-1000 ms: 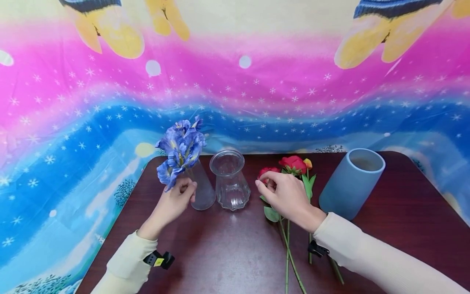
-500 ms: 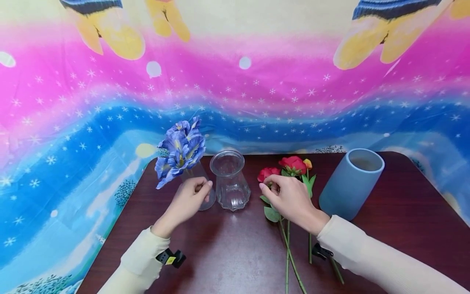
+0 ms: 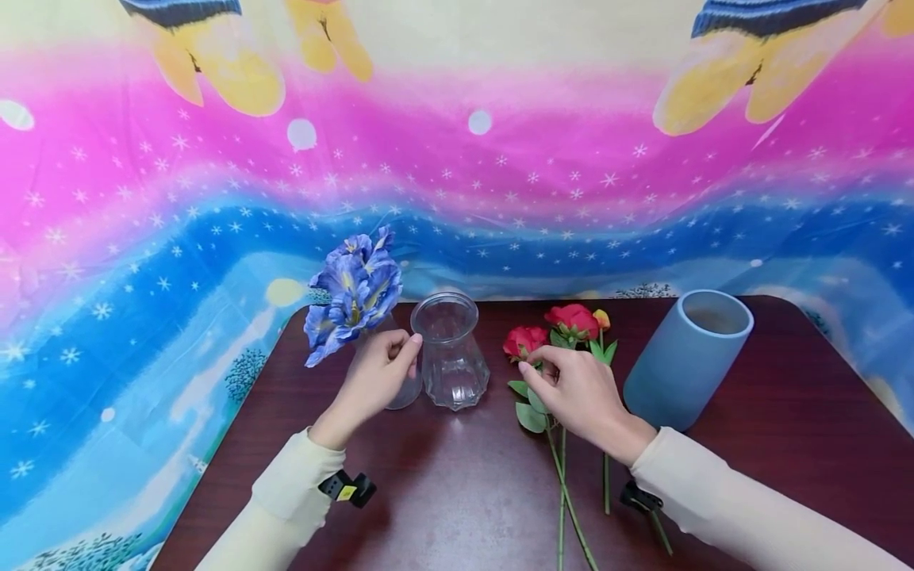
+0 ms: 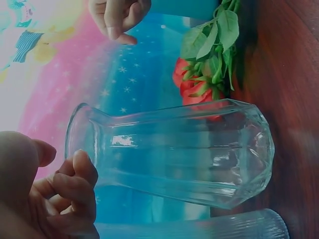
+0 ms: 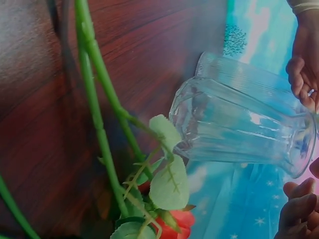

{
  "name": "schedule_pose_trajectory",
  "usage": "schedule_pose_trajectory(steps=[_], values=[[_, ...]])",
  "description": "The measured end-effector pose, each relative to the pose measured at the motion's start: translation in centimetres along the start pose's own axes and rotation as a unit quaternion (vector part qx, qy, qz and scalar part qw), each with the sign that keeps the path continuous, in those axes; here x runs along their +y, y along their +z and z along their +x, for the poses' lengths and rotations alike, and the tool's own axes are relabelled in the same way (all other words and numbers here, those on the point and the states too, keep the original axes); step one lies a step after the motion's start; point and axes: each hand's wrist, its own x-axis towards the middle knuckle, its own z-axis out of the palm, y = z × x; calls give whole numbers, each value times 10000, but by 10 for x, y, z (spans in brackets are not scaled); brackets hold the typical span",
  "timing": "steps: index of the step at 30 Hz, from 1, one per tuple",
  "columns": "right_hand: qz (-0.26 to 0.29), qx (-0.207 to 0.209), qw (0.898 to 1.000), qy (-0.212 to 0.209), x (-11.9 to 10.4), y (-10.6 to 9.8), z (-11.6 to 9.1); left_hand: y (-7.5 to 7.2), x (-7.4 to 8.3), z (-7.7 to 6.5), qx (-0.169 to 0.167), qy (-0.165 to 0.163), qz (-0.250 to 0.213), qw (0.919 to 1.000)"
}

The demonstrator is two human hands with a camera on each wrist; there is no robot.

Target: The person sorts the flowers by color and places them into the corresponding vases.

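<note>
My left hand [image 3: 373, 374] hovers in front of the slim ribbed glass vase [image 3: 407, 394], beside the rim of a flared clear glass vase [image 3: 455, 369]. Its fingers are loosely bent; the left wrist view shows a gap between thumb and fingertips and nothing held. Purple-blue irises [image 3: 353, 289] stand in the ribbed vase, whose upper part my left hand hides. My right hand [image 3: 580, 394], fingers loosely bent and holding nothing, is above two red roses [image 3: 526, 341] lying on the table. Their green stems [image 5: 94, 114] cross toward the front edge.
A tall blue-grey vase [image 3: 681, 365] stands at the right, beyond my right hand. Next to the roses lies a yellow-orange tulip [image 3: 602, 319], its stem partly under my right arm. Behind the dark wooden table [image 3: 457, 492] hangs a printed cloth [image 3: 457, 174].
My left hand has moved right, from beside the irises toward the flared glass vase's rim. My right hand has shifted slightly right and down. The vases and flowers stay in place.
</note>
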Motion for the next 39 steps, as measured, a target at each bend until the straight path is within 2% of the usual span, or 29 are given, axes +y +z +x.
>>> schedule_pose_trajectory(steps=[10,15,24,31,39], values=[[-70,-110,9996,233,9,-4,-6,2,5,6,149,-127,198,9996],[-132,-135,9993,324,13,-3,-10,4,5,8,105,-288,82,9995],[-243,-173,9989,374,23,-1,-13,10,5,12,187,-605,-479,9968],[-307,-224,9985,385,27,0,-15,12,6,14,111,-1109,-1292,9853],[-366,-342,9980,382,33,4,-19,15,3,16,94,-1195,-1737,9775]])
